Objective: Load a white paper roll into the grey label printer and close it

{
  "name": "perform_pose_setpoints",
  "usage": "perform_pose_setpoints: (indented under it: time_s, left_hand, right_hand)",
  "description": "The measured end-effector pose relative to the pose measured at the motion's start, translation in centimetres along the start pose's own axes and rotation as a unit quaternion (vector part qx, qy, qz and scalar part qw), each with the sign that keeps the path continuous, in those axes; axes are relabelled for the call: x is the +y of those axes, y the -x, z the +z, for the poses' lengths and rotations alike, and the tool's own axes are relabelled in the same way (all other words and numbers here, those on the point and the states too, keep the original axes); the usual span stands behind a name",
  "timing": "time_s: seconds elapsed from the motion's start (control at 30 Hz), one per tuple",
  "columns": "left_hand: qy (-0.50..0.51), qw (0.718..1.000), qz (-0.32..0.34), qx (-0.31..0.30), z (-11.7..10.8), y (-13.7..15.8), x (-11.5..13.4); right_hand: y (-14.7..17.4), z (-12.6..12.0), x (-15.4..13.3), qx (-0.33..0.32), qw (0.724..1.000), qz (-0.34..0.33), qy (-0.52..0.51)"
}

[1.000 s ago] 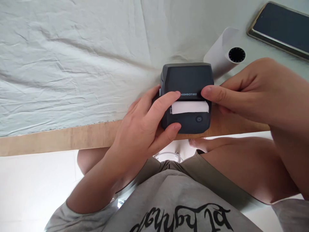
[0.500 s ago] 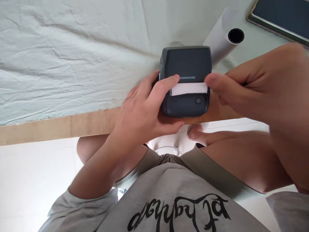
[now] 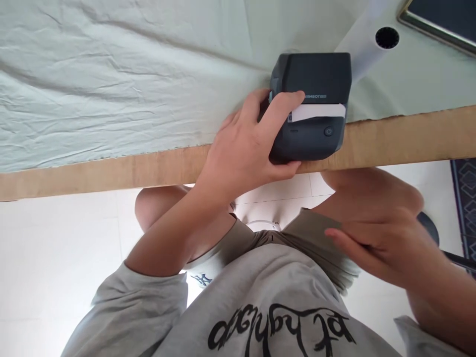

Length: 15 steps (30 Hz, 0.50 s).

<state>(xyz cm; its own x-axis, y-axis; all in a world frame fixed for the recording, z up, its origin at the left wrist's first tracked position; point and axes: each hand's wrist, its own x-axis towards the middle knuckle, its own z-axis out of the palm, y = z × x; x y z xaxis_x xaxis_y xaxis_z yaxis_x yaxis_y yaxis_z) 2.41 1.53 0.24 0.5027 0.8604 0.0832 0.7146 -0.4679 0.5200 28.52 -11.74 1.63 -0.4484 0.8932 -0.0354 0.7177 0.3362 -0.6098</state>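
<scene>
A dark label printer stands at the table's front edge, with a white label strip showing in its slot. A round power button sits on its front. My left hand wraps round the printer's left side, one finger on top by the lettering and another digit along the lower front. Down over my lap, beside the shorts, is my right hand, away from the printer. Its thumb points left and the fingers are curled; whatever they may hold is hidden.
Behind the printer lies a white roll with a dark hollow core. A dark flat device with a shiny rim is at the top right. Pale green cloth covers the table up to its wooden edge. My legs are below.
My right hand has left the printer's right side and dropped to my lap. The printer, with my left hand on it, appears further right and higher as the view shifts.
</scene>
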Motion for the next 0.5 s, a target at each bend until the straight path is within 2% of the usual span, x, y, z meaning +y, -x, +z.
perform_pose_setpoints:
  time_s: [0.07, 0.13, 0.17, 0.27, 0.33, 0.5]
  left_hand:
    - [-0.001, 1.0, -0.004, -0.002, 0.0, 0.1, 0.0]
    - [-0.002, 1.0, -0.006, -0.005, 0.2, 0.1, 0.0]
    - [-0.006, 1.0, -0.025, -0.001, 0.3, 0.2, -0.1]
    - [0.01, 1.0, 0.0, 0.017, 0.6, 0.4, -0.7]
    - [0.028, 0.998, 0.046, 0.037, 0.7, 0.5, -1.1]
    - [0.019, 0.999, 0.03, 0.029, 0.5, 0.4, -1.0]
  right_hand:
    - [1.8, 2.1, 1.7, -0.056, 0.998, -0.013, -0.024]
    - [3.4, 4.5, 3.4, -0.124, 0.992, 0.002, -0.033]
    - [3.9, 5.8, 4.2, -0.158, 0.987, 0.017, -0.034]
    - [4.5, 9.4, 5.5, -0.275, 0.959, 0.045, -0.046]
    - [3.8, 11.3, 5.4, -0.331, 0.941, 0.052, -0.054]
    - [0.5, 14.9, 2.1, -0.413, 0.907, 0.023, -0.077]
